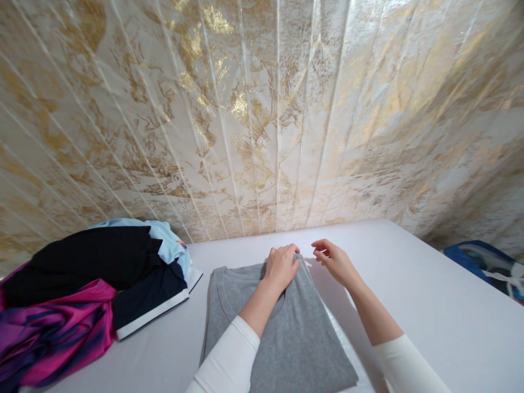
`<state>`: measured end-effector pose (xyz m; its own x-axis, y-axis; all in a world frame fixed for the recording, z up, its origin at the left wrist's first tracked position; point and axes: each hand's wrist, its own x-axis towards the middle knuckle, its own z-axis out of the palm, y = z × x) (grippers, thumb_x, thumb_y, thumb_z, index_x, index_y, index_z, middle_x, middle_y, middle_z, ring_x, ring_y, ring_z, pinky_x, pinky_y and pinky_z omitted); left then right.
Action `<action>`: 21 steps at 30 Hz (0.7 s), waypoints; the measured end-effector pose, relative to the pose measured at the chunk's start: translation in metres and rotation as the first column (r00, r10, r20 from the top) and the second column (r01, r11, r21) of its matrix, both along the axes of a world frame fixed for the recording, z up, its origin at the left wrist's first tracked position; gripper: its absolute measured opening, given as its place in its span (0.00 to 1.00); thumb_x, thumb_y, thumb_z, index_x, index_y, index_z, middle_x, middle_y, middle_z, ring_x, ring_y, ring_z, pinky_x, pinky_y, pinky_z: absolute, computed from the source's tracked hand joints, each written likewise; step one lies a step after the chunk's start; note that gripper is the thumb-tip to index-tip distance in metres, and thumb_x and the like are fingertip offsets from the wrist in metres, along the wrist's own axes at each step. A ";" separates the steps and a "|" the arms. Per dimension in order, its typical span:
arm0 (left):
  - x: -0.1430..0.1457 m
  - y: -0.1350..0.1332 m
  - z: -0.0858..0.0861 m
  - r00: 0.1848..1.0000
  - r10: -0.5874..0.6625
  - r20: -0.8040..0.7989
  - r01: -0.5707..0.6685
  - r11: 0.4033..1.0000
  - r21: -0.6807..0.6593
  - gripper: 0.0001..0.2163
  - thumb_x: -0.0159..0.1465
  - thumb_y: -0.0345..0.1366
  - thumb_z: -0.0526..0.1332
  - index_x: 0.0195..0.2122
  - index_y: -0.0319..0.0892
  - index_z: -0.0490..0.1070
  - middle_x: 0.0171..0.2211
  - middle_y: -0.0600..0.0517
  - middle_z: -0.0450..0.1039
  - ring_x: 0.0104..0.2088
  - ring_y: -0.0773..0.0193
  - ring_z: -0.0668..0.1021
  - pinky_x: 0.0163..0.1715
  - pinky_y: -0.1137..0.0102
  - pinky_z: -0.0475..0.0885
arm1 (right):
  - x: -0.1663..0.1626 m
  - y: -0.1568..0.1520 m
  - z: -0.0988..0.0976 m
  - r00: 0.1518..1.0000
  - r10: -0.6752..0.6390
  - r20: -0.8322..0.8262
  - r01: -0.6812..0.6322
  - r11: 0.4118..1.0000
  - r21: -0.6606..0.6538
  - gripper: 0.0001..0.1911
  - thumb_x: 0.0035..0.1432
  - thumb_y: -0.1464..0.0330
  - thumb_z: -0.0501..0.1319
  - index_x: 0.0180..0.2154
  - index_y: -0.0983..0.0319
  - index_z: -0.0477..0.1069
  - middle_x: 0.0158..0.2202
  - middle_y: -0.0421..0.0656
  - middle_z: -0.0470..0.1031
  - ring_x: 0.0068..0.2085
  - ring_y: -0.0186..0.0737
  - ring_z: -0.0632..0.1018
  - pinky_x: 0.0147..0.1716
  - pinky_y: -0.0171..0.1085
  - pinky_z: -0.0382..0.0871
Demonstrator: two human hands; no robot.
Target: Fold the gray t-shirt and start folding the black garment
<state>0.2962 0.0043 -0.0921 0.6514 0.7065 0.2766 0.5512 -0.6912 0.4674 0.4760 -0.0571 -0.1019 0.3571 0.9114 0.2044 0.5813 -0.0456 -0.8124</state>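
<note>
A grey T-shirt [311, 338] lies folded in front of me, its round neckline at the far end. My left hand [281, 267] reaches across the neckline and is closed on the shirt near its far right corner, with the fingers bent over the fabric. Small creases show in the cloth under that hand, and the fingertips are partly hidden. To the right of the same corner, my right hand [332, 261] hovers apart from the shirt. Its fingers are loosely curled and spaced apart, and it holds nothing.
The white surface [429, 305] carries a heap on the left: a black garment [85, 254], a pink and purple one [61, 333], a navy one with white trim [151, 297] and a light blue one [167, 243]. A patterned gold curtain [262, 136] hangs behind. A blue bag [470, 262] sits far right.
</note>
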 end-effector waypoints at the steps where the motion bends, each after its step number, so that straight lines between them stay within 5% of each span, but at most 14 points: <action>1: 0.000 0.001 -0.001 1.000 -0.010 0.004 0.010 1.000 0.002 0.07 0.64 0.32 0.59 0.43 0.45 0.70 0.43 0.52 0.76 0.45 0.58 0.75 0.48 0.63 0.63 | -0.001 0.000 0.000 1.000 0.016 0.001 -0.015 1.000 -0.022 0.12 0.50 0.65 0.56 0.38 0.59 0.70 0.31 0.40 0.75 0.28 0.35 0.75 0.28 0.35 0.68; 11: 0.006 0.006 -0.010 0.997 -0.039 0.069 0.040 0.999 -0.006 0.05 0.64 0.33 0.61 0.41 0.46 0.72 0.41 0.54 0.75 0.46 0.62 0.74 0.45 0.68 0.64 | -0.025 -0.001 0.002 0.979 0.144 0.140 -0.122 0.980 -0.154 0.10 0.55 0.68 0.53 0.39 0.59 0.68 0.25 0.37 0.73 0.25 0.35 0.74 0.28 0.33 0.64; 18: -0.009 0.017 -0.001 0.987 0.152 0.055 -0.148 0.986 -0.073 0.07 0.65 0.32 0.59 0.44 0.45 0.69 0.42 0.53 0.74 0.44 0.64 0.75 0.45 0.69 0.65 | -0.045 -0.003 0.001 0.917 0.093 0.387 -0.006 0.975 -0.220 0.11 0.54 0.71 0.57 0.42 0.59 0.66 0.30 0.39 0.73 0.31 0.37 0.74 0.30 0.33 0.60; 21: -0.017 0.022 0.003 0.978 0.208 -0.028 -0.210 0.971 -0.114 0.08 0.65 0.30 0.57 0.43 0.45 0.71 0.41 0.53 0.76 0.43 0.64 0.76 0.43 0.70 0.67 | -0.048 -0.003 0.001 0.890 0.050 0.453 0.015 0.990 -0.138 0.12 0.54 0.73 0.55 0.42 0.60 0.66 0.33 0.41 0.72 0.34 0.38 0.74 0.32 0.35 0.61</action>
<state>0.2793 0.0268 -0.0895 0.4893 0.8542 0.1757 0.6860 -0.5014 0.5273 0.4277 -0.0601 -0.1008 0.2382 0.9469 0.2160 0.8866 -0.1213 -0.4463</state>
